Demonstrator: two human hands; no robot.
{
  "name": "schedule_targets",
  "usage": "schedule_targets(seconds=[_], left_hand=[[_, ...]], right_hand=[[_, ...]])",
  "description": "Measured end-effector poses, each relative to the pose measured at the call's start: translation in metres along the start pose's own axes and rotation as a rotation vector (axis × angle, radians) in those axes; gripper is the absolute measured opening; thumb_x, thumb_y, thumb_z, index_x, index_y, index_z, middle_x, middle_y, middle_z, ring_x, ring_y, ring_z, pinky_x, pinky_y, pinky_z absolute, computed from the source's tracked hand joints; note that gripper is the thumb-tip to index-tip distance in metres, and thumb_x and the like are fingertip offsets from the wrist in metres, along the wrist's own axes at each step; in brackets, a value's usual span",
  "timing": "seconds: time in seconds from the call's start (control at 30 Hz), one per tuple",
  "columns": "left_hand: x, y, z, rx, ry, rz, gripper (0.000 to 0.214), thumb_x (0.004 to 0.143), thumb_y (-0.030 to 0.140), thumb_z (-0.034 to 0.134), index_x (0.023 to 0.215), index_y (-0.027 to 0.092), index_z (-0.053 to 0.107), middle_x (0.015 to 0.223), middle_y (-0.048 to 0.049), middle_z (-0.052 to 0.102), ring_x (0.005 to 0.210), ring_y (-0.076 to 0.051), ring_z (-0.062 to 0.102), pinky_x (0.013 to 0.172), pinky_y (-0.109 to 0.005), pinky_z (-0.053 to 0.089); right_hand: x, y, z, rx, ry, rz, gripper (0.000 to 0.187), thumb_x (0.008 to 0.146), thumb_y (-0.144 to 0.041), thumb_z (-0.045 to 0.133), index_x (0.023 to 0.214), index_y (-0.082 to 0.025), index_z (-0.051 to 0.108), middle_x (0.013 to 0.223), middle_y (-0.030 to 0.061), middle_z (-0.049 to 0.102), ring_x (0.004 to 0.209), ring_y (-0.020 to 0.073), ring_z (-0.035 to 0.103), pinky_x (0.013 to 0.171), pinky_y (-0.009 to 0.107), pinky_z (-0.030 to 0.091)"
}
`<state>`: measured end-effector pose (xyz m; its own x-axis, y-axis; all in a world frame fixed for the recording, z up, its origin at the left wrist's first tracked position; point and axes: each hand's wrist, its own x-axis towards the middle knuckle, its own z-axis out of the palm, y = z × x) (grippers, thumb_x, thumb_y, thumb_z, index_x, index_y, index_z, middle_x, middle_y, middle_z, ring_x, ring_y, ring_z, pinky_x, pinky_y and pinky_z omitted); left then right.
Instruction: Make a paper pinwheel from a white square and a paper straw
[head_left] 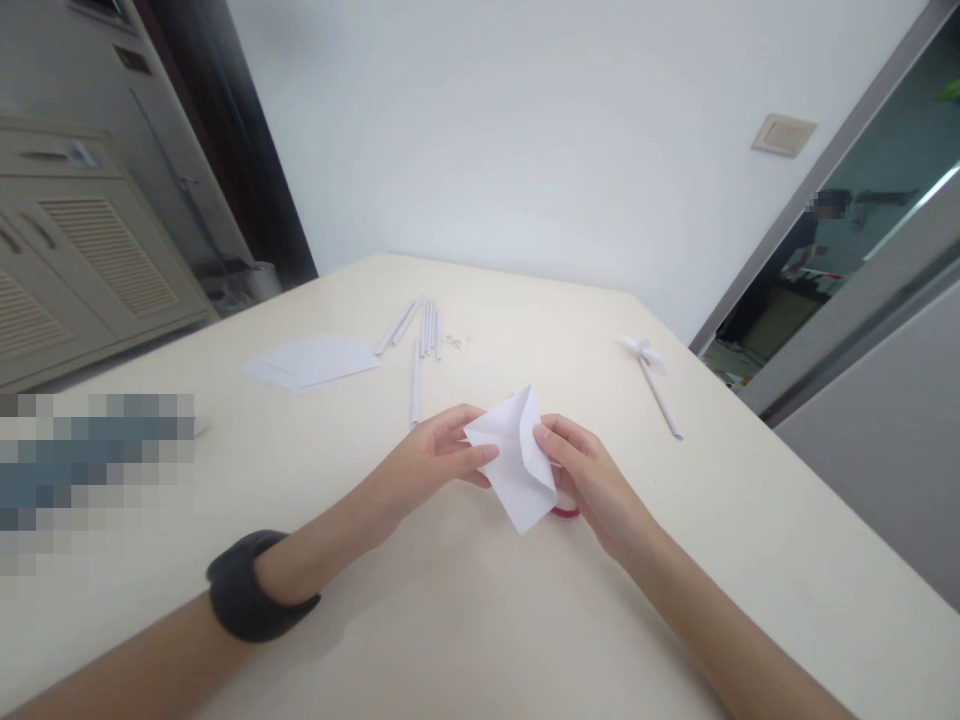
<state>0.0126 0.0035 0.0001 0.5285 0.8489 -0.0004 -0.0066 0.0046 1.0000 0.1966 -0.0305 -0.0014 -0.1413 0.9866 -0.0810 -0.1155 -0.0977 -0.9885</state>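
A small square of white paper (508,462) is held up between my two hands, just above the table. My left hand (448,447) pinches its left corner, thumb on the near face and fingers behind. At the right side, my right hand (576,460) grips the sheet, where one edge curls over in a fold. Below the right hand part of a red-rimmed thing (565,512) shows; the rest is hidden by paper and hand. Farther back lie several rolled white paper tubes (427,328), with one longer tube (415,385) nearer to my left hand.
Flat white paper sheets (319,362) lie on the cream table (480,640) at left. Small thin rings (454,342) sit beside the tubes. A paper pinwheel on a stick (654,385) lies at right. Behind the table rises a wall (510,130); a person (795,250) is beyond the doorway.
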Motion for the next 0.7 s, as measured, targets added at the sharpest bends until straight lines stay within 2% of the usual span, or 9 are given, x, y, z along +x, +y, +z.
schedule_targets(seconds=[0.1,0.17,0.2,0.3,0.4,0.47,0.53,0.63,0.7], left_hand=[[-0.002,0.000,0.000,-0.030,0.048,0.021,0.027,0.078,0.030,0.061,0.104,0.020,0.059,0.100,-0.0062,0.067,0.089,-0.023,0.062,0.079,-0.036,0.049],[-0.001,0.000,-0.002,-0.017,0.069,0.022,0.027,0.078,0.031,0.061,0.103,0.020,0.061,0.099,-0.0060,0.068,0.090,-0.023,0.062,0.080,-0.035,0.047],[-0.001,0.001,-0.004,-0.002,0.064,0.008,0.026,0.077,0.032,0.061,0.101,0.020,0.062,0.097,-0.0058,0.068,0.089,-0.023,0.062,0.080,-0.034,0.046],[0.002,0.002,-0.012,0.045,0.036,-0.045,0.024,0.077,0.035,0.060,0.095,0.019,0.063,0.092,-0.0052,0.068,0.088,-0.023,0.062,0.078,-0.033,0.045],[0.005,0.002,-0.019,0.078,0.002,-0.085,0.023,0.077,0.035,0.060,0.092,0.019,0.061,0.090,-0.0047,0.067,0.083,-0.021,0.062,0.072,-0.031,0.045],[0.006,0.001,-0.023,0.084,-0.031,-0.106,0.022,0.077,0.034,0.060,0.093,0.019,0.059,0.089,-0.0047,0.067,0.079,-0.020,0.062,0.069,-0.029,0.044],[0.006,0.000,-0.024,0.075,-0.018,-0.104,0.024,0.077,0.034,0.061,0.096,0.019,0.058,0.088,-0.0041,0.066,0.076,-0.019,0.062,0.066,-0.028,0.044],[0.004,0.000,-0.021,0.034,0.048,-0.082,0.027,0.076,0.034,0.062,0.099,0.020,0.057,0.091,-0.0039,0.065,0.079,-0.018,0.062,0.066,-0.027,0.045],[0.003,0.001,-0.018,-0.007,0.054,-0.066,0.026,0.076,0.035,0.062,0.097,0.018,0.059,0.091,-0.0048,0.065,0.079,-0.018,0.062,0.065,-0.027,0.045]], right_hand=[[0.001,0.003,0.002,-0.012,-0.050,-0.019,0.023,0.084,-0.042,0.052,0.090,-0.020,0.054,0.084,0.0015,0.060,0.076,0.0138,0.057,0.068,0.025,0.046],[0.002,0.003,0.000,-0.096,-0.075,-0.095,0.023,0.085,-0.039,0.052,0.101,-0.023,0.051,0.093,0.0029,0.060,0.080,0.0150,0.059,0.069,0.027,0.048],[0.002,0.003,-0.002,-0.169,-0.085,-0.161,0.027,0.084,-0.035,0.053,0.109,-0.024,0.048,0.098,0.0036,0.059,0.081,0.0152,0.059,0.070,0.028,0.050],[0.001,0.000,-0.010,-0.492,-0.089,-0.403,0.057,0.082,-0.022,0.055,0.132,-0.030,0.031,0.116,0.0063,0.052,0.092,0.0166,0.057,0.075,0.032,0.052],[-0.001,-0.003,-0.015,-0.811,-0.065,-0.596,0.074,0.080,-0.015,0.054,0.141,-0.034,0.018,0.135,0.0084,0.037,0.118,0.0220,0.043,0.081,0.036,0.053],[-0.003,-0.005,-0.016,-0.989,-0.067,-0.674,0.072,0.080,-0.010,0.052,0.141,-0.036,0.023,0.143,0.0066,0.028,0.128,0.0240,0.031,0.084,0.037,0.052],[-0.005,-0.005,-0.015,-1.146,-0.090,-0.742,0.068,0.079,-0.002,0.048,0.135,-0.038,0.035,0.146,0.0040,0.024,0.132,0.0252,0.025,0.085,0.039,0.051],[-0.007,-0.003,-0.011,-1.330,-0.139,-0.874,0.064,0.075,0.005,0.045,0.124,-0.035,0.051,0.146,0.0020,0.027,0.134,0.0269,0.022,0.089,0.045,0.047],[-0.008,-0.001,-0.009,-1.396,-0.160,-0.964,0.057,0.076,0.005,0.046,0.118,-0.033,0.055,0.145,0.0020,0.032,0.133,0.0258,0.026,0.095,0.046,0.041]])
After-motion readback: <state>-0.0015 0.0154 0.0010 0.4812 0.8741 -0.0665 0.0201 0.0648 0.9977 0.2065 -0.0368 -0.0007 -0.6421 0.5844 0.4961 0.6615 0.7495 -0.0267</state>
